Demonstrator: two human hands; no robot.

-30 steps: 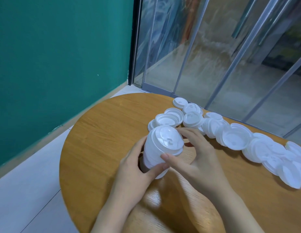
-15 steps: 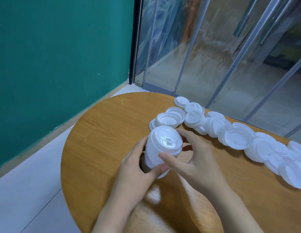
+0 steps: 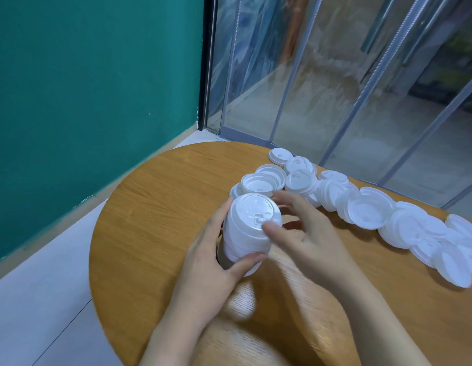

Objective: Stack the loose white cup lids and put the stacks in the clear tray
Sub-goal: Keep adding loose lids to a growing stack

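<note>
Head view: the left hand [image 3: 211,257] holds its grip round a stack of lids [image 3: 249,228] above the round bench [image 3: 150,233]; the right hand [image 3: 306,233] touches the top lid, grip relaxed, loose lids [image 3: 367,211] scattered behind

A stack of white cup lids [image 3: 249,228] is standing slightly tilted near the middle of the round wooden worktop [image 3: 155,207], its top lid facing up with an embossed rim and sip tab showing. Loose white lids [image 3: 367,210] are lying overlapped in an uneven row from just behind the stack out to the right edge, some flipped hollow side up.
</note>
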